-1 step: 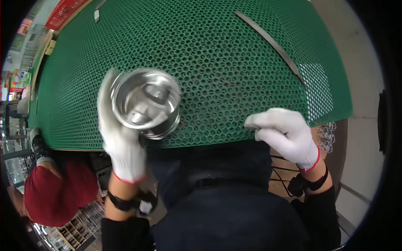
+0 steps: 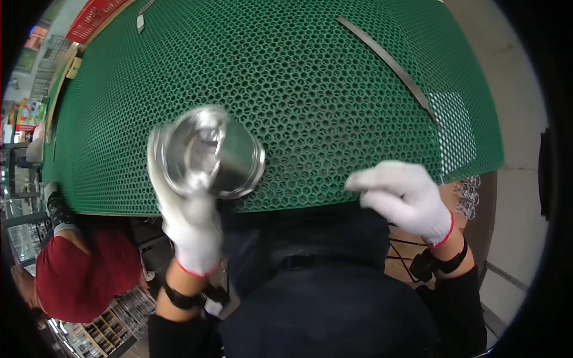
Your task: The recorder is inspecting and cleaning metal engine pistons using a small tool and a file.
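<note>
Over the near-left part of the green mat (image 2: 310,119), the gloved left hand (image 2: 194,230) grips a hollow, shiny metal cylinder (image 2: 239,160) by its left side, tilted and blurred. At the mat's near edge, further right, the gloved right hand (image 2: 401,194) is curled with thumb and forefinger narrowly apart; whether they pinch anything, I cannot tell. Smooth metal in a one-handed, fabric-gloved grip could slip, likely dropping onto the mat or off its near edge.
</note>
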Demonstrator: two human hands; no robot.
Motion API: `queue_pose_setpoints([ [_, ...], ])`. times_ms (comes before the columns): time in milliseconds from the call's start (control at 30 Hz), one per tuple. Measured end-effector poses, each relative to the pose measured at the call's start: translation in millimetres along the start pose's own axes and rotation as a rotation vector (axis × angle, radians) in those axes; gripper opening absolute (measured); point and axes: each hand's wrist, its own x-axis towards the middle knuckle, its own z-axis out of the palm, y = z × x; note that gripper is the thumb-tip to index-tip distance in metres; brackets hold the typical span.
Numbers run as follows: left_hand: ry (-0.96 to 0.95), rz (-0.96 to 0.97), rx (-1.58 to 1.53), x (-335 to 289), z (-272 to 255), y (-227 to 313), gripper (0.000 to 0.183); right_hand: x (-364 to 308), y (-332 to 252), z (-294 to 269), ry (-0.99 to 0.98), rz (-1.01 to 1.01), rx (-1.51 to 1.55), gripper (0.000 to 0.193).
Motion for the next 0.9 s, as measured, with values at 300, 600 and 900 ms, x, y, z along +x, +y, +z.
queue_pose_setpoints([
  [300, -0.381, 0.102, 0.27, -14, -46, 0, 0.107, 5, -16, 2, -0.228, 0.439, 0.835, 0.03],
  [600, -0.735, 0.932, 1.016, 62, 22, 56, 0.052, 11, -20, 7, -0.072, 0.373, 0.882, 0.032],
  [900, -0.753, 0.798, 1.125, 17, 67, 68, 0.039, 40, -20, 7, 0.042, 0.166, 0.198, 0.032],
])
